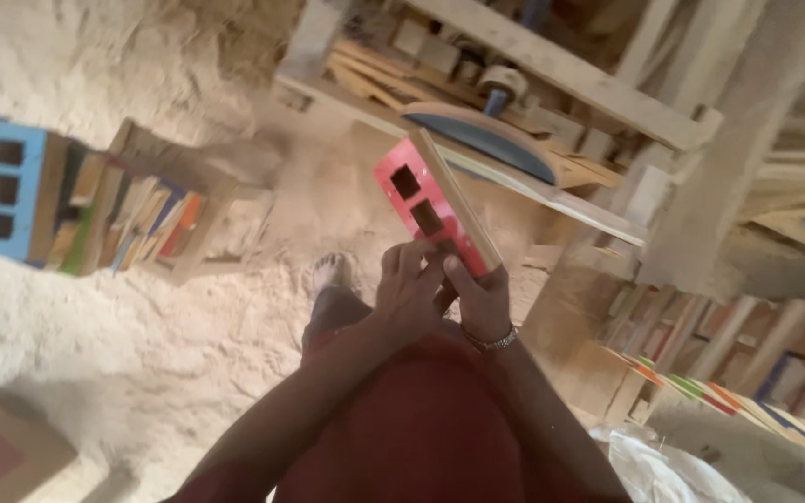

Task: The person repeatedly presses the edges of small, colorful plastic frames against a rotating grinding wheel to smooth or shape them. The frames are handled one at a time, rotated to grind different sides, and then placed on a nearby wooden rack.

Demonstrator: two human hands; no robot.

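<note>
Both my hands hold a red-painted wooden block [426, 200] with two square holes and a bare wood edge. My left hand [407, 289] grips its lower end from the left. My right hand [479, 300], with a metal bracelet at the wrist, grips the same end from the right. The block's upper end points toward a round sanding disc [486, 140] on a wooden machine frame and sits close to the disc's edge. My foot [330, 272] stands on the sawdust-covered floor below.
A blue block with three square holes [4, 191] and a wooden crate of painted pieces [146, 219] lie at the left. Stacks of coloured wooden pieces [729, 373] sit at the right. A wooden post [729, 186] stands nearby. Sawdust covers the floor.
</note>
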